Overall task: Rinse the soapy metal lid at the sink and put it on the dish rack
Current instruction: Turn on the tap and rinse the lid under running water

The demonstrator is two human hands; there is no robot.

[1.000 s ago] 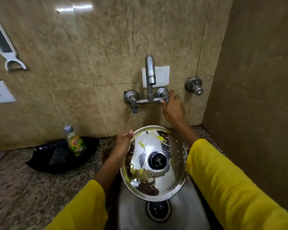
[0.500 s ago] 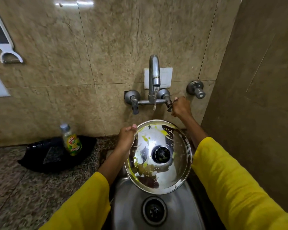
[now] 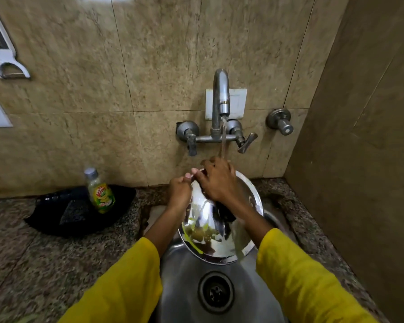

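Observation:
A round shiny metal lid point(image 3: 210, 236) with greenish soap streaks is held tilted over the steel sink point(image 3: 184, 285). My left hand point(image 3: 180, 191) grips the lid's upper left rim. My right hand point(image 3: 217, 180) lies flat on the lid's upper face, fingers spread, covering the black knob. Water streams from the wall faucet point(image 3: 221, 99) onto my right hand and the lid. No dish rack is in view.
A green dish soap bottle point(image 3: 100, 194) stands on a black tray point(image 3: 79, 213) on the granite counter at left. The faucet's right handle point(image 3: 246, 143) is turned outward. A peeler point(image 3: 4, 50) hangs on the tiled wall. A wall closes the right side.
My right hand left the faucet's right handle and came down onto the lid. Water now runs in a full stream. The lid sits a little lower and more tilted.

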